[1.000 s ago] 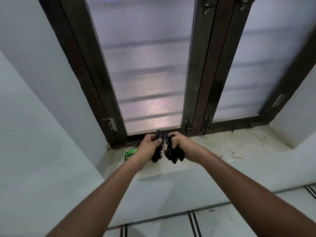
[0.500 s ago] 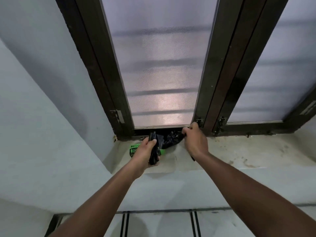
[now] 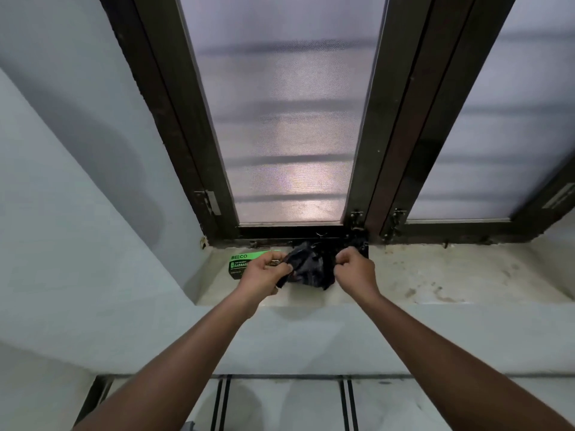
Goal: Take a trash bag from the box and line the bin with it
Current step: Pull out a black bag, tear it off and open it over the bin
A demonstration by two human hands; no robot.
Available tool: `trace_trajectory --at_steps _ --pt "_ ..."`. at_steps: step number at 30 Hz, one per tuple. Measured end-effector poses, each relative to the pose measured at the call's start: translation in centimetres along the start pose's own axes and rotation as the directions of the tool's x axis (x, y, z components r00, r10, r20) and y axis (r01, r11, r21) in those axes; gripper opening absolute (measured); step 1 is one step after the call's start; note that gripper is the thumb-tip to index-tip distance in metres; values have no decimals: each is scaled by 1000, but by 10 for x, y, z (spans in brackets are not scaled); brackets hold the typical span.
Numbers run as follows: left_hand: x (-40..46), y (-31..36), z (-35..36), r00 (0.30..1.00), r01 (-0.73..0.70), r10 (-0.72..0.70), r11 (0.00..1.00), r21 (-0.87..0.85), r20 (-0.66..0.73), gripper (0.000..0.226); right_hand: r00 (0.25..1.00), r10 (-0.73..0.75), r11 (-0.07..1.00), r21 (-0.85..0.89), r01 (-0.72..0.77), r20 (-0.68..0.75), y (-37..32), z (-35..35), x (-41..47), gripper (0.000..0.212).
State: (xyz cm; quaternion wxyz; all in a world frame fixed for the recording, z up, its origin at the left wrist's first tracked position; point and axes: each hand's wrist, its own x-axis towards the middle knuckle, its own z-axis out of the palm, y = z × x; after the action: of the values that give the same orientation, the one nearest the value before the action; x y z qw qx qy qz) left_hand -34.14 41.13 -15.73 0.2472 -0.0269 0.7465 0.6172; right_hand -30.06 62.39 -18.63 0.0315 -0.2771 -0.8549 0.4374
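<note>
A crumpled black trash bag (image 3: 306,267) is stretched between my two hands just above the window sill. My left hand (image 3: 263,273) pinches its left edge and my right hand (image 3: 354,270) grips its right edge. Behind my left hand, on the sill, lies the green and black garbage bag box (image 3: 241,264), partly hidden by that hand. No bin is in view.
The stained pale window sill (image 3: 435,278) runs to the right. Dark window frames (image 3: 382,150) with frosted glass rise behind it. A white wall (image 3: 77,213) closes the left side. Tiled floor (image 3: 280,405) shows below the ledge.
My hands have drawn apart and spread the black bag between them. My right hand came down from the window frame and now grips the bag's right edge.
</note>
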Motion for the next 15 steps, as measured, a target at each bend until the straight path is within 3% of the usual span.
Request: trace_trajectory --at_steps 3,6,11,13,15 --pt "-3 4 5 999 -33 33 998 59 2 18 999 40 960 278 -40 4 -4 -5 -19 14" --pt "-3 4 11 998 -54 55 997 63 -10 31 961 146 813 526 -251 234 -9 -9 -30 14" --pt "-9 7 12 988 -142 136 985 97 68 28 845 39 593 668 -449 534 -23 -26 -43 48" --pt "-8 7 11 979 -199 187 964 179 81 28 816 -9 603 654 -456 577 -26 -29 -45 46" --pt "-7 8 10 980 -200 191 954 222 62 26 815 -54 711 595 -374 577 -24 -26 -44 30"
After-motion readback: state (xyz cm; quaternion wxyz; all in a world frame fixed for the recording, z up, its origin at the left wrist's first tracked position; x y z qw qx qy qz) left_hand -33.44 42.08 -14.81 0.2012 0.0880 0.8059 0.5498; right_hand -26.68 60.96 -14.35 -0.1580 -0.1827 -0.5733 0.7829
